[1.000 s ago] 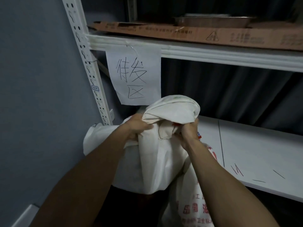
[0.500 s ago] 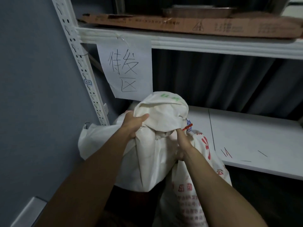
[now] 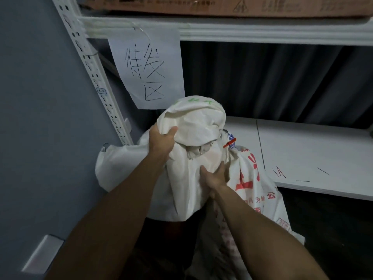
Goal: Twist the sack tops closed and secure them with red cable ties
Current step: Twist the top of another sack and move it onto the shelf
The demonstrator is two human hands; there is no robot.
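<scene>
White sack (image 3: 181, 184) at the shelf (image 3: 312, 150) edge: my left hand (image 3: 161, 142) grips its bunched top; right hand (image 3: 214, 176) has dropped from neck to front, fingers flat. Red cable tie (image 3: 229, 142) now shows; tying looks done.

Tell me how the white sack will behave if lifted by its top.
Probably floppy: the white sack creases and bunches under the left hand. Likely heavyish, since its body bulges full. Cloth looks matte, so a grip should hold.

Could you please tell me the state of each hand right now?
Left hand: grips the white sack near its top.
Right hand: open, pressing against the sack.
</scene>
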